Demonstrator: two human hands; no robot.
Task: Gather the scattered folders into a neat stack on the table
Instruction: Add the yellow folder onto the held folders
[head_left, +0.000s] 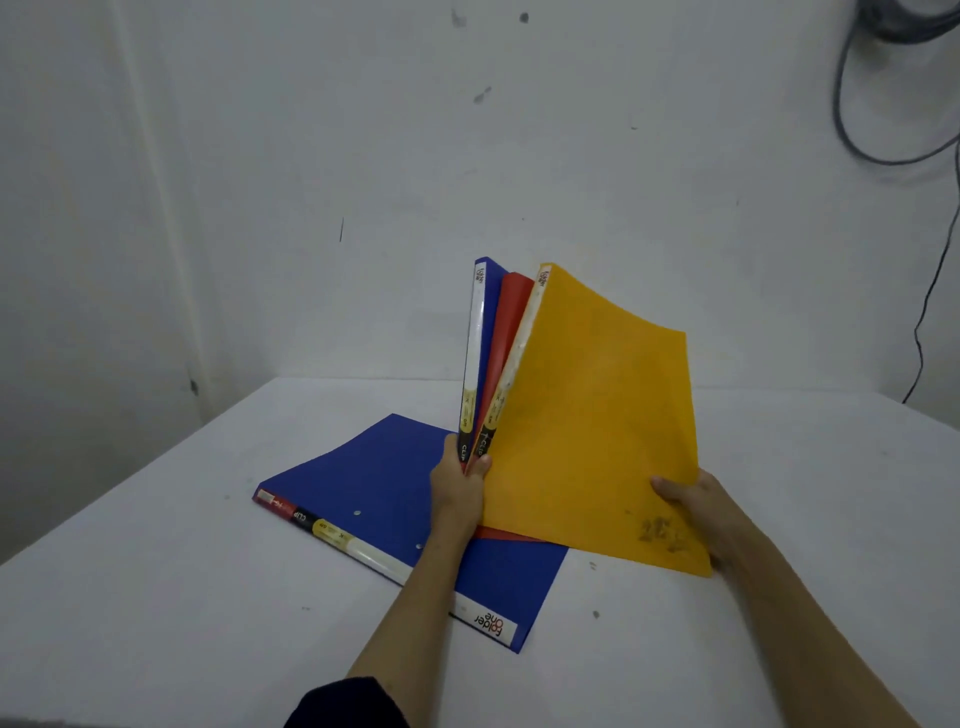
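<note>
Three folders stand on edge in the middle of the white table (156, 597): a blue folder (485, 332) at the back, a red folder (511, 306) between, and a yellow folder (597, 415) in front, fanning out to the right. My left hand (460, 480) grips their spines at the bottom end. My right hand (696, 506) holds the yellow folder's lower right edge. Beneath them a second blue folder (374, 483) lies flat, its labelled spine facing front left. The red folder's lower corner shows under the yellow cover.
A white wall rises behind the table's far edge. Dark cables (883, 130) hang down the wall at the upper right. A dark sleeve (343, 701) shows at the bottom of the view. Small specks dot the tabletop.
</note>
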